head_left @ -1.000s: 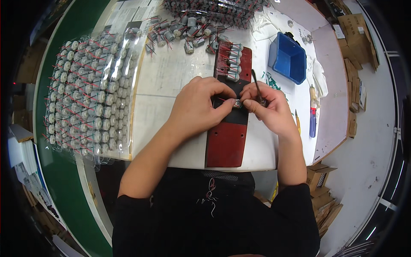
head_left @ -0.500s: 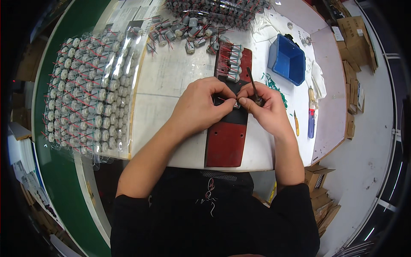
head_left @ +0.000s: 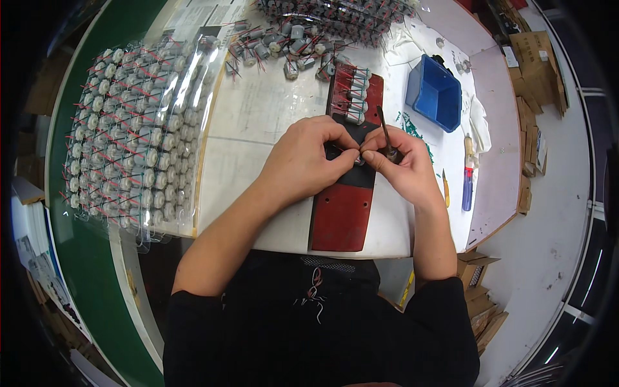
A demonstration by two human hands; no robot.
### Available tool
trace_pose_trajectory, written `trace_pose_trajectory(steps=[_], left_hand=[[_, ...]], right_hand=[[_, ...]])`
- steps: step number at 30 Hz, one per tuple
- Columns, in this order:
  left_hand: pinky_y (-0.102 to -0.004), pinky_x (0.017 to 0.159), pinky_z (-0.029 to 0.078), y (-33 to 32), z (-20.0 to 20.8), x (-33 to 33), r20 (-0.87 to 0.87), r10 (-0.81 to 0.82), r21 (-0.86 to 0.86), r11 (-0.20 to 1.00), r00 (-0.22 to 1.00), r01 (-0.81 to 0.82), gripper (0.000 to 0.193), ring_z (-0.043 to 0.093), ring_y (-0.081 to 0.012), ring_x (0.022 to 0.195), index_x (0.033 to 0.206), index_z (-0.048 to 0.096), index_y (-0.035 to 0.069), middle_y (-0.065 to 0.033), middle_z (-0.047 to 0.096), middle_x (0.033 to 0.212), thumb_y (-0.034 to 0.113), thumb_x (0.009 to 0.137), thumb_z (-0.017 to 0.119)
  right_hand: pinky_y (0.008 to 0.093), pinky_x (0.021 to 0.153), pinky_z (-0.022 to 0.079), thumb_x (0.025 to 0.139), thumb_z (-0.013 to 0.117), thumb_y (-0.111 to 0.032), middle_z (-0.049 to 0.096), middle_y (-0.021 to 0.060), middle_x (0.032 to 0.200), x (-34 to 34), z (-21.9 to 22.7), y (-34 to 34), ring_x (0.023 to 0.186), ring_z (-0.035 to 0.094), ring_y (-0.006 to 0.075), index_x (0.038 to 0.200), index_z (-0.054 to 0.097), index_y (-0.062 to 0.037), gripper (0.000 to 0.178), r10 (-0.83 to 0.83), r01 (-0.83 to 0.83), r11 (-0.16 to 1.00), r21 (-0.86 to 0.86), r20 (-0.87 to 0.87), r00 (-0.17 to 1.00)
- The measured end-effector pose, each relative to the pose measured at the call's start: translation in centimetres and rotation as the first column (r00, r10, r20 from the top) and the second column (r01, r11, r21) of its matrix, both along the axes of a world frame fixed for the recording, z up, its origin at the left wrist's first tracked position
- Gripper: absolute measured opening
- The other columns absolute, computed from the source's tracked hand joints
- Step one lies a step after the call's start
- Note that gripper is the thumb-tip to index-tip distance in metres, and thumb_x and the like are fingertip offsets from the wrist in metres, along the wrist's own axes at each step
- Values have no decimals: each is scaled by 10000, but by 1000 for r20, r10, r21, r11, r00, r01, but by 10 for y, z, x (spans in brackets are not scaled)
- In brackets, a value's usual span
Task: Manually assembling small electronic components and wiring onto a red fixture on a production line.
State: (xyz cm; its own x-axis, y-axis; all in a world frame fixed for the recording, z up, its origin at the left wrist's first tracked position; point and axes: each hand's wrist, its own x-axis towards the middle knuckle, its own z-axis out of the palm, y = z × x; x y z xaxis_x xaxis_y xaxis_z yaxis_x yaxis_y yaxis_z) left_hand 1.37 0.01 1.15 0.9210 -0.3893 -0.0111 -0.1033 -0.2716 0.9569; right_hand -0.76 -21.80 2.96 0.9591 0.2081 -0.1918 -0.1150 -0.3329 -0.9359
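Observation:
Over the middle of a long red and black block [head_left: 342, 222], my two hands meet fingertip to fingertip. My left hand [head_left: 306, 158] is closed on a small grey motor [head_left: 358, 162], mostly hidden by the fingers. My right hand [head_left: 407, 171] pinches with thumb and forefinger at the motor's edge; what the tips hold there is too small to tell. Tucked in the same hand is a slim dark tool [head_left: 385, 127], its thin shaft pointing up and away from me. On the block's far end stands a short row of motors [head_left: 356, 103] with red and dark wires.
Clear plastic trays packed with wired motors [head_left: 129, 138] cover the left side. Loose motors [head_left: 290, 48] lie at the back, beside another filled tray [head_left: 342, 16]. To the right are a blue bin [head_left: 435, 97], small green pieces [head_left: 412, 126], a screwdriver [head_left: 468, 174] and a yellow-handled tool [head_left: 445, 187].
Both hands stay at the motor with nearly the same grip. The dark tool's shaft leans slightly less to the left. The whole view has shifted a little.

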Motion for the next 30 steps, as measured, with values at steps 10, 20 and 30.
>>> trace_pose_trajectory(steps=[10, 20, 30], left_hand=[[-360, 822, 518, 1, -7, -1, 172, -27, 21, 999, 985, 23, 200, 671, -253, 898, 966, 752, 29, -92, 719, 920, 152, 819, 810], [-377, 858, 488, -7, -12, -7, 345, 21, 130, 989, 938, -70, 316, 589, -250, 916, 1003, 770, 103, -2, 719, 942, 246, 748, 889], [-393, 879, 489, -2, -7, 0, 324, -60, 208, 978, 944, -10, 226, 610, -237, 926, 969, 854, 240, 23, 731, 945, 324, 759, 865]], right_hand=[[206, 763, 473, 935, 750, 0, 669, -11, 926, -5, -4, 3, 854, 581, 51, 1052, 660, -4, 147, 5, 7, 994, -106, 115, 993], [205, 701, 466, 921, 764, -12, 664, -14, 890, -6, -3, 5, 801, 577, 40, 1002, 644, -6, 145, -70, 71, 997, -21, 2, 998], [315, 627, 479, 1057, 610, -260, 639, 58, 758, -1, 15, -26, 635, 595, 198, 884, 640, 1, 314, 246, -89, 925, -368, 404, 881]])
